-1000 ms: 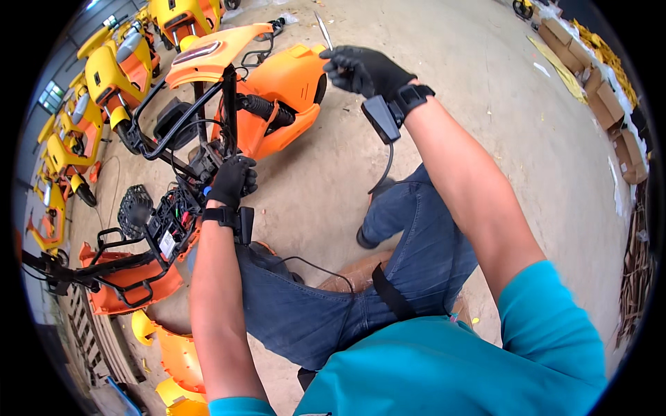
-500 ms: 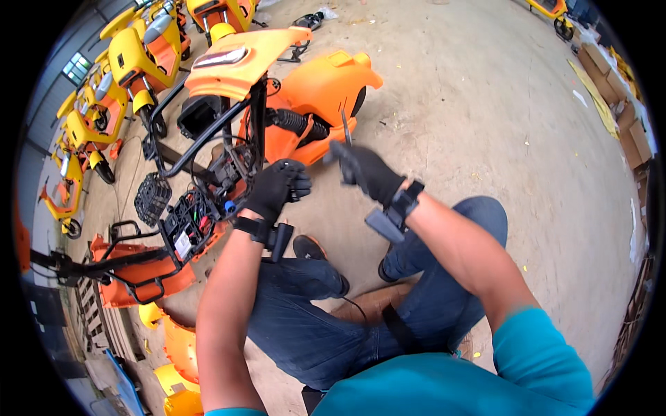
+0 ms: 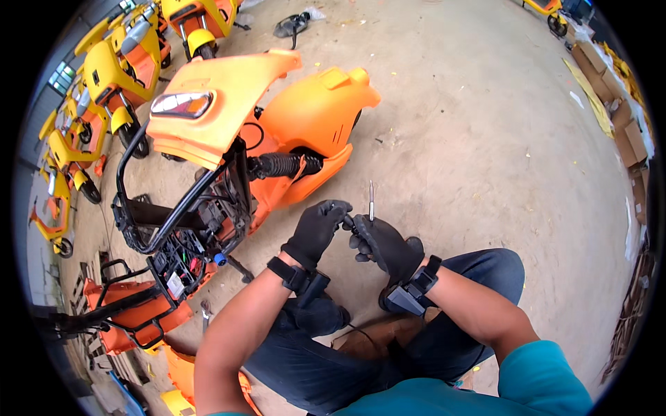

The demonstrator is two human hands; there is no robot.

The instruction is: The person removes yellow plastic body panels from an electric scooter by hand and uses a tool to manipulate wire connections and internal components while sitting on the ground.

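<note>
Both my hands wear black gloves and meet above my knees. My right hand (image 3: pixel 383 244) grips a screwdriver (image 3: pixel 370 202) whose thin metal shaft points up and away. My left hand (image 3: pixel 316 231) pinches at the tool's handle end, touching the right hand's fingers. Just to the left stands a partly stripped orange scooter (image 3: pixel 277 132) with its black frame (image 3: pixel 177 222) and wiring exposed. I sit low on the concrete floor, in blue jeans.
An orange body panel (image 3: pixel 132 315) with a black rack lies at lower left. Several yellow and orange scooters (image 3: pixel 111 69) stand along the left edge. Flattened cardboard (image 3: pixel 617 90) is stacked at the right. A dark bundle (image 3: pixel 291 24) lies on the floor far ahead.
My right hand came down from the scooter's top with the screwdriver. My left hand left the frame and joined it in front of me. The view tilted down.
</note>
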